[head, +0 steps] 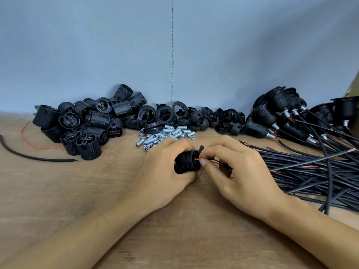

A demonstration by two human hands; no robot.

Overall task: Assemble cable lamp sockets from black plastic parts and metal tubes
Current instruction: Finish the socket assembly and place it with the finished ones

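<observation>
My left hand [169,167] grips a black ribbed socket body [186,162] at the middle of the wooden table [77,200], its end facing right. My right hand [237,171] pinches a thin black cable [223,164] whose red wire [196,159] reaches into the socket's end. The two hands touch at the socket. Small threaded metal tubes and nuts [165,135] lie in a heap just behind my left hand.
A pile of ribbed socket bodies [85,121] sits at the back left, black rings and caps [194,115] at the back middle. Finished sockets with cables [291,113] are heaped at the back right, and a bundle of black cables [314,171] spreads to the right. Loose red and black wire pieces [35,152] lie far left.
</observation>
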